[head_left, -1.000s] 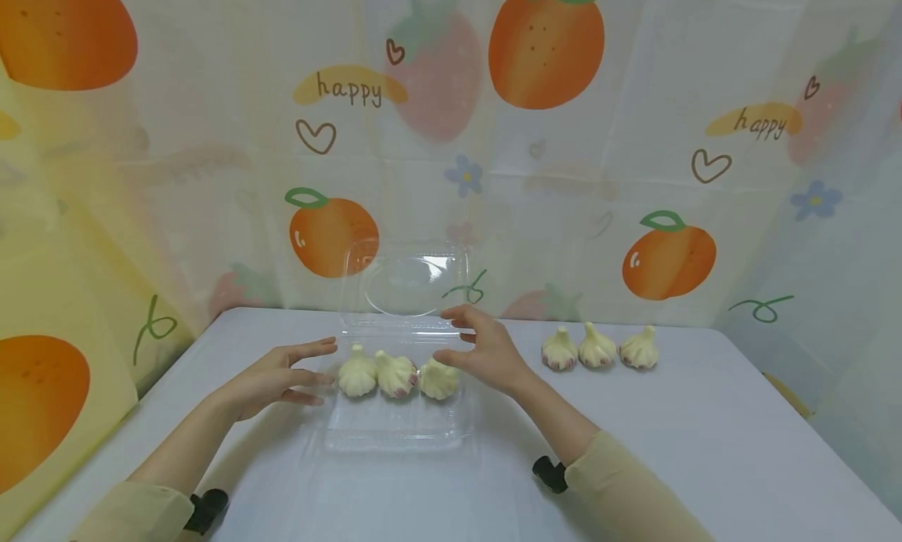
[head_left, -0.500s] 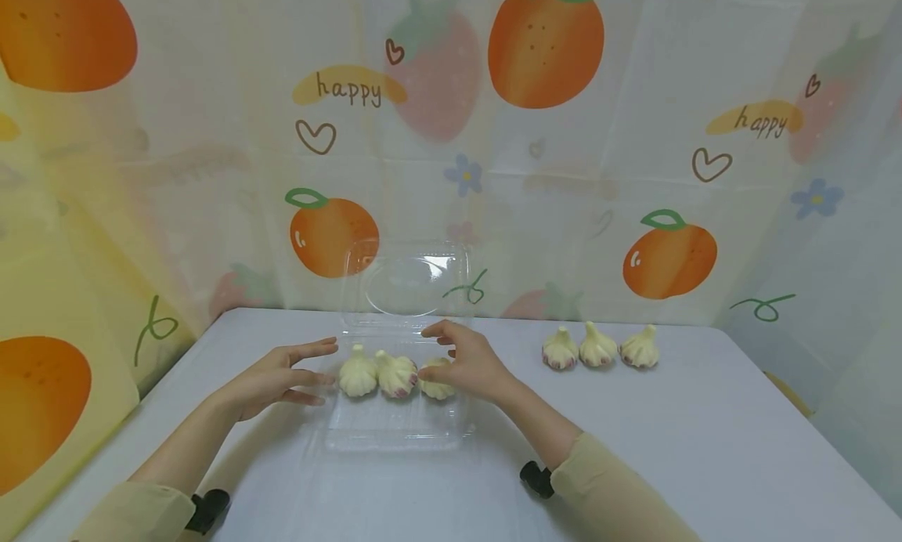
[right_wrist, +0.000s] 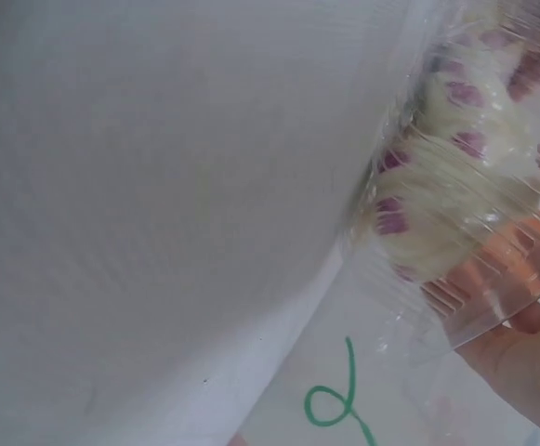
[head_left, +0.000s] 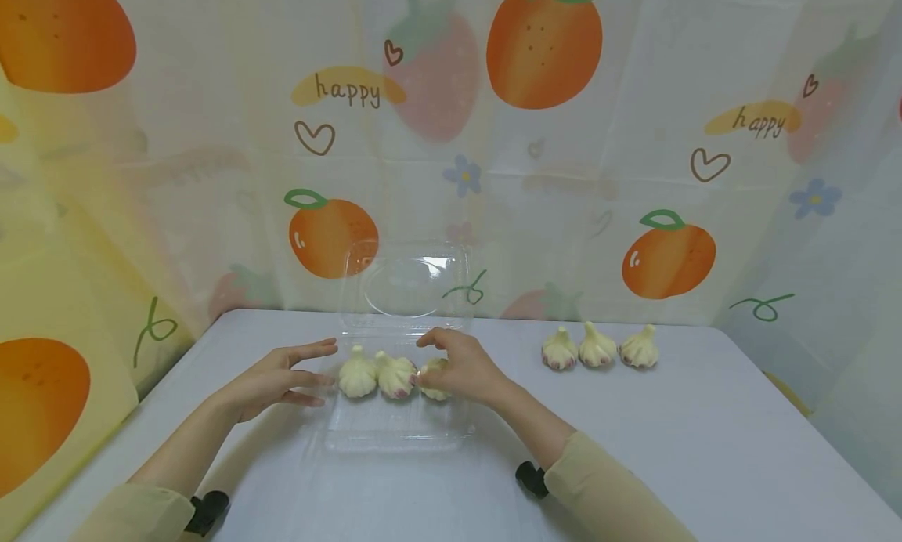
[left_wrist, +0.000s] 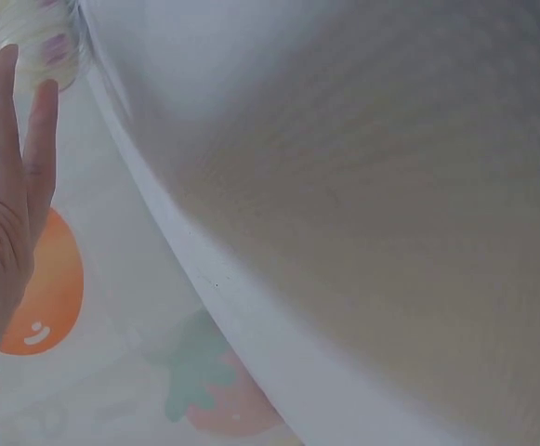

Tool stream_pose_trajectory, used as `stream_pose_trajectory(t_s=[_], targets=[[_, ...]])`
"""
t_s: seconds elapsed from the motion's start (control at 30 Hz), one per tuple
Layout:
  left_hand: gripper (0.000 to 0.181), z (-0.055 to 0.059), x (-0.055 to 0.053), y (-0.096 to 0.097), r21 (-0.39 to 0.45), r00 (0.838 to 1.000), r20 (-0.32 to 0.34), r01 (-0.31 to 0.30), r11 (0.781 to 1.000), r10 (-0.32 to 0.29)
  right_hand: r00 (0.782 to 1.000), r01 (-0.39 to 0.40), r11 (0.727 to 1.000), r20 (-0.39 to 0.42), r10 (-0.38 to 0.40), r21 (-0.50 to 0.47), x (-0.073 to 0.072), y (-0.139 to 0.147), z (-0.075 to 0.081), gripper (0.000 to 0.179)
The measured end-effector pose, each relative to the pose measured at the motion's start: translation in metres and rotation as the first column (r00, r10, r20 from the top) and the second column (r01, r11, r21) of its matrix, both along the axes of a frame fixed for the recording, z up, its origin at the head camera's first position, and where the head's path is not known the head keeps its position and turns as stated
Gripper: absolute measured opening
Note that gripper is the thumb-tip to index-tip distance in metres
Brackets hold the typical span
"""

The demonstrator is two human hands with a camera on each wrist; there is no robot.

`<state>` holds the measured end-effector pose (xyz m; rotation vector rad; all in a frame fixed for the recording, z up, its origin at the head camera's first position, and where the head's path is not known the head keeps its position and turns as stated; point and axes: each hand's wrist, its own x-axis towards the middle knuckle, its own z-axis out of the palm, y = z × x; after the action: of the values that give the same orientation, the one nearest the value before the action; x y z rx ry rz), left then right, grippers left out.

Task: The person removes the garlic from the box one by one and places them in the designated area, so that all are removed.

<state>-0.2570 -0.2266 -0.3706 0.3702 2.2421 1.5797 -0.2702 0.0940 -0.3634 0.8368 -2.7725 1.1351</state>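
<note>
Three garlic bulbs sit in a row in a clear plastic clamshell box [head_left: 395,442], its lid [head_left: 402,287] raised at the back. My right hand [head_left: 465,367] is curled round the right garlic bulb [head_left: 433,379], thumb in front, and partly hides it. In the right wrist view, purple-marked garlic [right_wrist: 428,214] shows through the box wall, with part of the hand [right_wrist: 520,358] beyond. My left hand [head_left: 275,381] stays at the box's left side, fingers spread and holding nothing, near the left bulb [head_left: 358,372]. The middle bulb [head_left: 396,376] lies between.
Three more garlic bulbs [head_left: 598,346] stand in a row at the back right of the white table [head_left: 634,448]. A fruit-patterned curtain [head_left: 535,174] hangs right behind the table's far edge.
My right hand has come left and down from the box's right edge onto the right bulb, its fingers drawing in round it. The left hand has kept its place.
</note>
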Motion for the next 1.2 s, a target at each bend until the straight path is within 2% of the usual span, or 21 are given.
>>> stream_pose_trajectory(t_s=[0.37,0.57,0.83,1.2], targets=[[0.074,0.0002,0.0000,0.0009,0.004,1.000,-0.001,-0.001,1.000,0.001,0.997,-0.007,0.987,-0.076,0.020,0.163,-0.0008,-0.0036,-0.0015,0.048],[0.074,0.0009,0.0002,0.0019,0.010,1.000,0.001,-0.003,1.000,0.003,0.998,0.000,0.973,-0.064,0.015,0.232,-0.0004,-0.0030,-0.0014,0.050],[0.074,0.0014,0.0012,0.0033,0.010,1.000,0.002,-0.008,1.000,0.008,0.996,0.007,0.958,-0.090,0.020,0.286,-0.0013,-0.0026,-0.0054,0.053],[0.075,0.0010,0.0020,0.0022,0.008,1.000,0.000,-0.008,1.000,0.008,0.991,0.010,0.939,-0.132,0.037,0.343,0.0003,-0.0053,-0.0064,0.046]])
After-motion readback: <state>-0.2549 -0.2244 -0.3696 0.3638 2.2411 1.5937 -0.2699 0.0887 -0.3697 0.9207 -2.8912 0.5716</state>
